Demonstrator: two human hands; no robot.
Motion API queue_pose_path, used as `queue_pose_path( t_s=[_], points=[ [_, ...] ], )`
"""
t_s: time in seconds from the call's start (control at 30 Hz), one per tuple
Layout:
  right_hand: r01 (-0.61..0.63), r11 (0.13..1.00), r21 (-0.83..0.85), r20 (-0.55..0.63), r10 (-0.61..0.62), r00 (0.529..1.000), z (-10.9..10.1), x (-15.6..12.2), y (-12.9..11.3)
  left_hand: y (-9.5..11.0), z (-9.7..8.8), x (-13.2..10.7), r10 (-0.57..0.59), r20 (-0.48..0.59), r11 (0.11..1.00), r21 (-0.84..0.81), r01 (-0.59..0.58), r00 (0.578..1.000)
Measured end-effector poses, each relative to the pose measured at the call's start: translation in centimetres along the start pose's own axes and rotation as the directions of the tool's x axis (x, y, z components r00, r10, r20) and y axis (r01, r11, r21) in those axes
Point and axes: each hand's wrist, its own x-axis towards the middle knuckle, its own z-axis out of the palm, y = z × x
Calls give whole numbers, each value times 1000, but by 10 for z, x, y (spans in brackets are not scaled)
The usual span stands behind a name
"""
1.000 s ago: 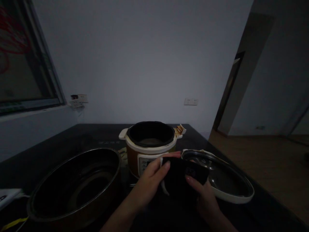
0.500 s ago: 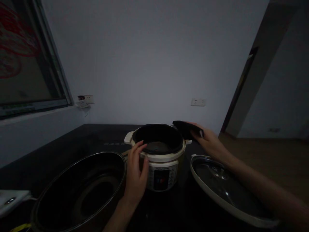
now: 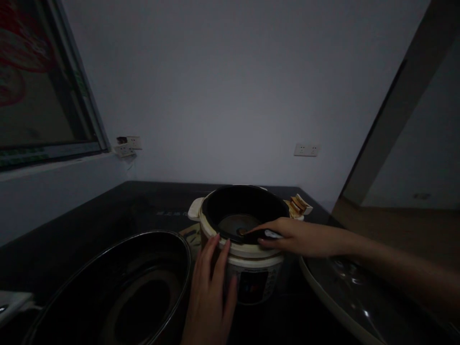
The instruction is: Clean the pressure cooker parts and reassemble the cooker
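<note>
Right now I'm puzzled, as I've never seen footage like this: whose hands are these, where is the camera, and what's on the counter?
The camera sits on a person's head, looking down at their own two bare hands. The left hand rests flat against the front of an open electric cooker. The right hand holds a dark cloth on the cooker's rim. On the dark counter a big dark basin stands left of the cooker and a glass lid lies right.

I'm seeing a dim room: plain pale wall (image 3: 223, 86) ahead with a white socket plate (image 3: 306, 149), and a second socket (image 3: 129, 143) beside the dark-framed window (image 3: 36, 86) on the left. Black countertop (image 3: 108, 211) below, wooden floor (image 3: 395, 218) off right, past a grey pillar (image 3: 402, 110).
</note>
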Motion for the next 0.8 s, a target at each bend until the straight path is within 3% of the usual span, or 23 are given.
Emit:
queue_pose_path(
  t_s=[0.13,0.23,0.33,0.53,0.73,0.8],
  points=[
    [-158,932,326,75,141,987,-7,28,4,-7,-5,3,131,50,981,135,-137,990],
    [-345,768,539,146,318,937,-5,48,13,-9,-2,6,181,58,966,176,-189,982],
    [-445,589,674,193,440,877,5,63,22,-6,7,6,135,2,970,206,-133,991],
    [-614,487,621,404,473,783,24,75,24,0,17,3,105,-64,965,248,-86,992],
    [-686,519,509,507,464,727,31,82,21,2,9,5,111,-28,964,248,-100,993],
    [-669,540,510,494,452,742,30,81,23,3,8,5,113,-15,965,242,-106,994]
  ],
)
